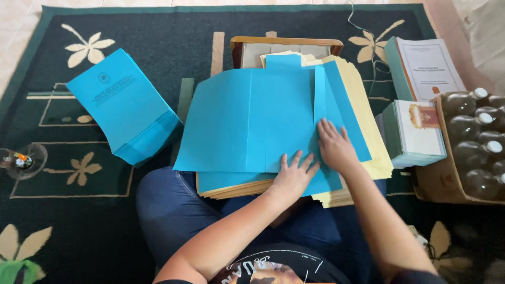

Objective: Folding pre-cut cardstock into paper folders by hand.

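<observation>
1. Left hand [293, 176] lies flat, fingers spread, pressing the near edge of the blue sheet [252, 121] – grasping nothing.
2. Right hand [334, 146] is also flat and unclenched, palm down on the folded right flap of the same sheet.
3. The blue sheet sits on top of a paper stack [371, 131] of pale yellow and blue sheets, resting on the lap over a wooden board [286, 42] – the board is mostly hidden, only its far rim shows.
4. Sheet count in the stack: can't tell, only the edges are visible.
5. One folded blue cover [123, 105] lies on the rug [79, 210] to the left, well apart from the hands.
6. Two piles of booklets [421, 100] sit on the right.
7. A cardboard box [439, 192] of clear bottles [473, 137] is cut off at the right edge; about six caps are visible.
8. A glass object [21, 160] at the left edge is cut off and hard to identify.
</observation>
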